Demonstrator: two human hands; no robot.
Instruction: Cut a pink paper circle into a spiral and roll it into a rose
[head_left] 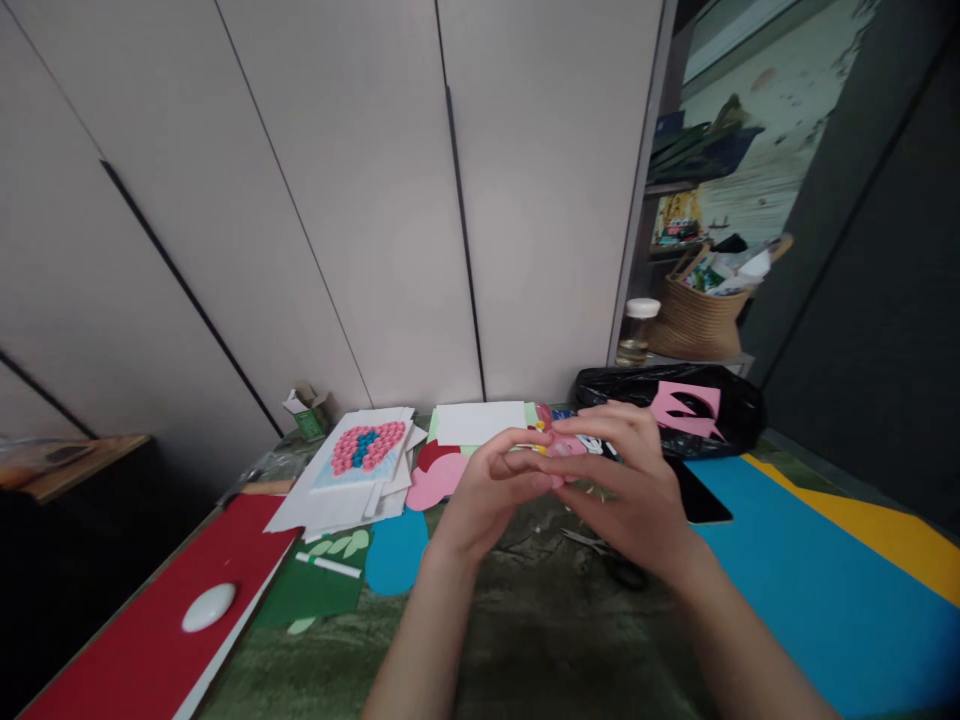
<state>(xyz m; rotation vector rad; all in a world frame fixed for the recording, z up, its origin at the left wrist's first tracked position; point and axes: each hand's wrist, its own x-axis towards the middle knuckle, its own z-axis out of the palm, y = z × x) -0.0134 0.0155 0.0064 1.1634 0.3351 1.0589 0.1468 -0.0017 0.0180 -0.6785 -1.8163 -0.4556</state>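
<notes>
My left hand (495, 490) and my right hand (630, 480) meet above the table, fingers curled and fingertips together. Between the fingertips sits a small pink paper piece (557, 481), mostly hidden by the fingers. Beneath the right hand lies a pair of scissors (592, 542) with dark handles, partly covered by that hand. Just left of the left hand are pink paper circles (433, 482) and a blue paper cut-out (396, 552). Some colourful small items behind the fingers are partly hidden.
Left stand white sheets with a pink-and-blue paper butterfly (367, 447), green paper (322, 580), a marker (328, 565) and a white mouse (208, 607) on red card (150, 640). Right lie blue card (817, 580), a dark phone (697, 492) and a black bag (742, 405).
</notes>
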